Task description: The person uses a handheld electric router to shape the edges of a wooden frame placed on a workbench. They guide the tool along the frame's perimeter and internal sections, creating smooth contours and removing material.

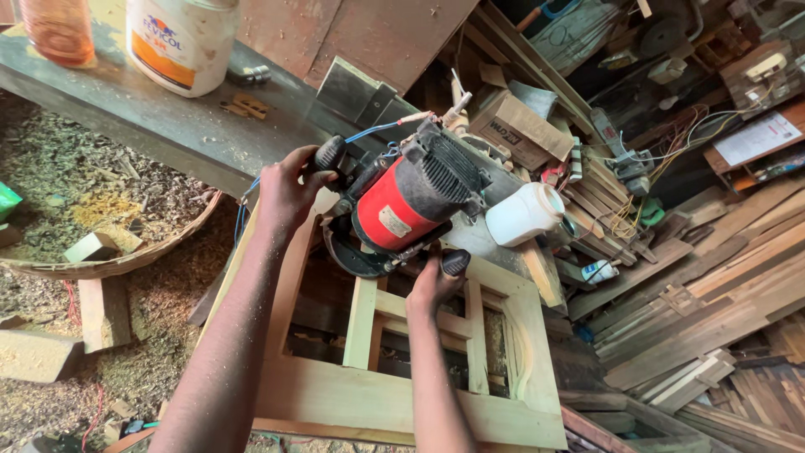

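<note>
The red-bodied electric router with black end cap and black knob handles [402, 205] is up off the work, tilted, held between both hands above the pale wooden frame with upright slats [436, 352]. Left hand [289, 193] is wrapped tight round the black knob on its side, right hand [432, 281] is closed on the other knob just under the motor body, so both grips are full of handle. I'd guess it's a heavy, top-heavy lump, rigid metal and hard plastic, not fragile but awkward, and those two knobs are the only sensible places to hold it. A blue cord [369, 130] runs off just above the left grip.

Just past the right grip lies a white plastic jar on its side [524, 214], open mouth, can't see what's in it. Farther from the left grip, on the dusty grey surface [168, 117], sit a white plastic tub with an orange label [180, 38] and an orange translucent jar [59, 29]; contents not visible. Below that a shallow woven basket [101, 252] holds wood shavings and offcut blocks.
</note>
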